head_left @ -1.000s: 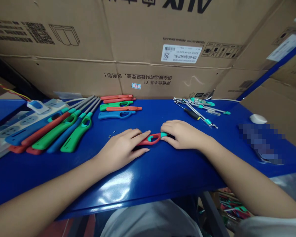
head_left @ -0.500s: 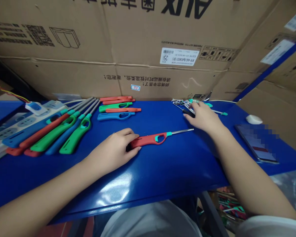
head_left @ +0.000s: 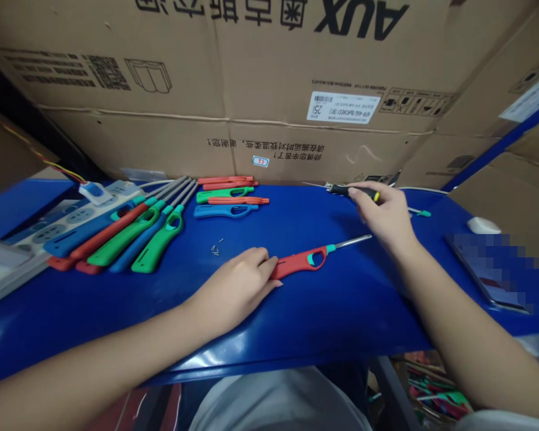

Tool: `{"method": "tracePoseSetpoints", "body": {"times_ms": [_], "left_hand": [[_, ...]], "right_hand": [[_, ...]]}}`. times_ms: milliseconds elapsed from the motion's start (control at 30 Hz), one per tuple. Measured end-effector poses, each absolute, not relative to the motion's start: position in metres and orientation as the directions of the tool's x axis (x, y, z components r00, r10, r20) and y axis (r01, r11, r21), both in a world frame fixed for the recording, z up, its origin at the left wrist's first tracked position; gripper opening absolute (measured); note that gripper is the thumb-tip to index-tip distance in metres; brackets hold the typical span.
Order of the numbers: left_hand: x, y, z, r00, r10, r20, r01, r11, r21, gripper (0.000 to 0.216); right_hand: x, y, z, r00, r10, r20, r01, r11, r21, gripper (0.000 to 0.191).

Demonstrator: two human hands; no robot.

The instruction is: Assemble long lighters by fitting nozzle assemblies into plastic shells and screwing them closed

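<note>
My left hand (head_left: pixel 245 284) is closed around the butt end of a red long-neck lighter (head_left: pixel 296 263) lying on the blue table. The lighter's teal trigger and metal tube point right. My right hand (head_left: pixel 384 212) grips a screwdriver (head_left: pixel 341 190) with a black handle and a yellow band, its thin shaft pointing left above the back of the table. Behind the right hand lie metal lighter parts, mostly hidden; one teal-ended rod (head_left: pixel 422 212) sticks out to the right. A few small screws (head_left: pixel 214 249) lie beyond my left hand.
Several assembled lighters (head_left: pixel 157 239) in blue, red and green rest at the left by a white power strip (head_left: pixel 56 230). Loose handle shells (head_left: pixel 227 211) are stacked at the back. A phone (head_left: pixel 485 269) and white object (head_left: pixel 484 225) lie right. A cardboard wall (head_left: pixel 269 129) stands behind.
My right hand has lifted the screwdriver from among the metal parts, its handle now plain to see. My left hand still holds the red lighter. The view has shifted left, bringing the small screws into sight.
</note>
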State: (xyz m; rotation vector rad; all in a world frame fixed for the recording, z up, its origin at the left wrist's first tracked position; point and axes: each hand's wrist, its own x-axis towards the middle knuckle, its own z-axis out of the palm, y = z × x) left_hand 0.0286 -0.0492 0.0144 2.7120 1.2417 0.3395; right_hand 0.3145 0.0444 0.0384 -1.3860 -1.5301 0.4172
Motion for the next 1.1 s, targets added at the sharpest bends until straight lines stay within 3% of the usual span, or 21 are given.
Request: {"method": "tracePoseSetpoints", "body": {"times_ms": [100,300,567,700,867,967,1100], "left_hand": [[0.034,-0.052,0.013,0.655,0.745,0.127,0.719,-0.667,0.197,0.028],[0.03,-0.048,0.009,0.654,0.737,0.171,0.701,-0.675,0.232,0.032],[0.026,-0.048,0.009,0.642,0.735,0.216,0.659,-0.674,0.335,0.029],[0.025,-0.048,0.007,0.629,0.738,0.245,0.645,-0.671,0.366,0.027],[0.023,-0.039,-0.001,0.671,0.681,0.292,0.543,-0.72,0.431,0.033],[0.022,-0.035,-0.004,0.714,0.63,0.305,0.468,-0.754,0.462,0.038],[0.025,-0.034,-0.004,0.625,0.697,0.351,0.46,-0.693,0.555,0.041]], "right_hand": [[0.274,0.029,0.028,-0.006,0.974,0.224,0.214,0.22,-0.952,0.029],[0.218,0.019,0.011,-0.319,0.921,0.223,0.237,0.305,-0.922,0.021],[0.213,0.027,0.004,-0.44,0.882,0.17,0.304,0.324,-0.896,0.024],[0.215,0.025,0.012,-0.35,0.924,0.154,0.204,0.235,-0.95,0.019],[0.222,0.022,0.034,-0.147,0.987,0.063,-0.128,0.044,-0.991,0.03],[0.23,0.022,0.044,-0.039,0.993,0.113,-0.26,0.099,-0.961,0.029],[0.242,0.026,0.045,0.018,0.981,0.194,-0.247,0.192,-0.95,0.033]]}}
